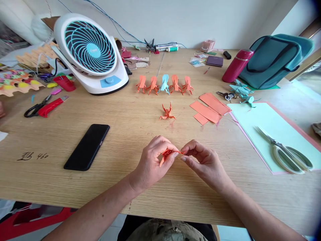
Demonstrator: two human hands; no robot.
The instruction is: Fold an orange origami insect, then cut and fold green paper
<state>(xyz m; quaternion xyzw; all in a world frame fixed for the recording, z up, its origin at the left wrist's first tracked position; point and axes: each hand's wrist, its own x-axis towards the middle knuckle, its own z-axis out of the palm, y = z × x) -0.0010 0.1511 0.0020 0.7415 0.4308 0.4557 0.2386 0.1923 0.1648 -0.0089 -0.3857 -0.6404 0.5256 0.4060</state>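
Above the front of the table, my left hand [154,162] pinches a small folded orange paper piece [165,154], partly hidden by the fingers. The thumb and forefinger of my right hand [204,164] are closed on the thin right end of the same piece. Just beyond my hands stands an orange origami figure [167,112] with several thin legs. Farther back is a row of similar figures, orange ones with a blue one [164,83] in the middle. To the right of the single figure lie orange paper strips [208,108].
A black phone [87,147] lies left of my hands; a red-handled cutter [52,106] and black scissors [37,107] lie beyond it. A white fan [91,53] stands back left. White-handled scissors [286,152] rest on pale green paper [255,130] at right, near a pink bottle [237,66] and teal bag [276,60].
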